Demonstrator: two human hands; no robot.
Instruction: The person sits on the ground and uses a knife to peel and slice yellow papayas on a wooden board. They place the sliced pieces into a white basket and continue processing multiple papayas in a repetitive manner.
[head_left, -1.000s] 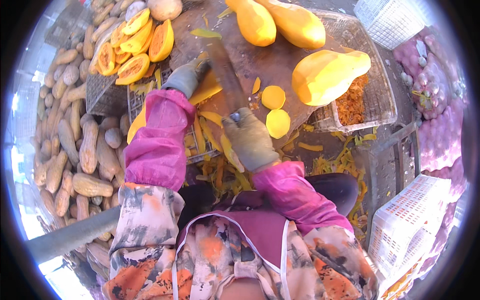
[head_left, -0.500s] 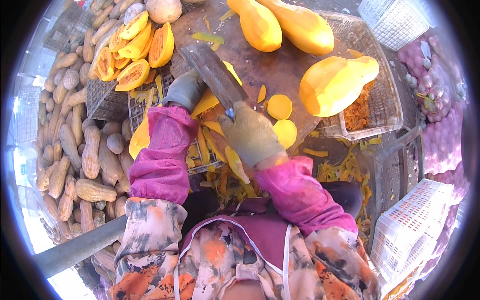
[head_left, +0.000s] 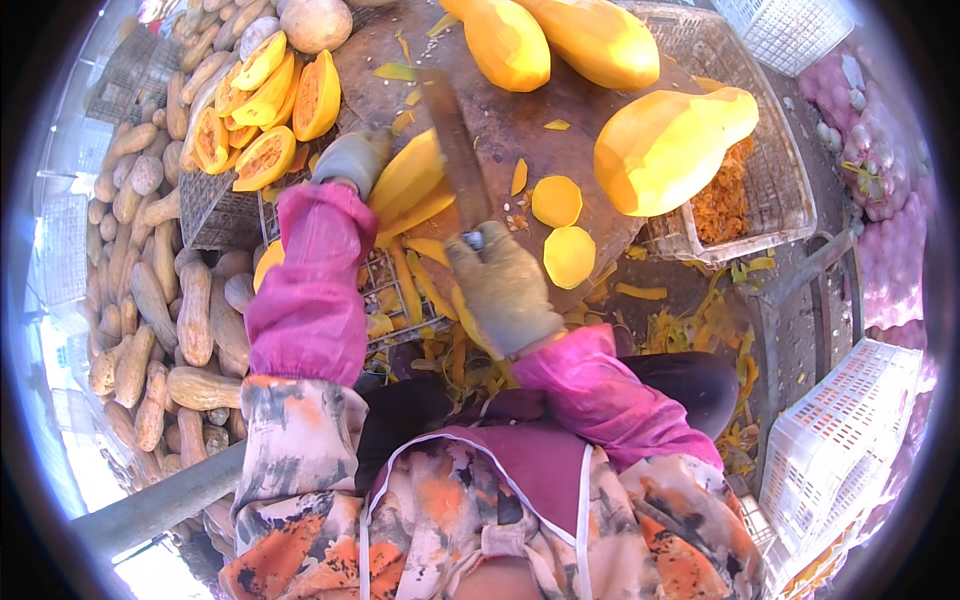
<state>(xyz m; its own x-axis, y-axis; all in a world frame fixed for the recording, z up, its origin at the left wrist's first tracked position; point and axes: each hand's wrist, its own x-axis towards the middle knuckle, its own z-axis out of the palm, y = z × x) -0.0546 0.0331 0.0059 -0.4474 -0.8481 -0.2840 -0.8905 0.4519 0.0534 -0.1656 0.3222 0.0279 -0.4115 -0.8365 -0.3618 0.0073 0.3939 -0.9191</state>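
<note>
While gripped by left hand [head_left: 350, 158], peeled squash [head_left: 410, 185] glossy orange-yellow, cleaver [head_left: 455, 145] above

I see no labels, signs or screens from here. The only packaging is at my right edge: pink mesh sacks [head_left: 880, 150] bulging with pale round bulbs, stacked beside an empty white plastic crate [head_left: 840, 440].
</note>
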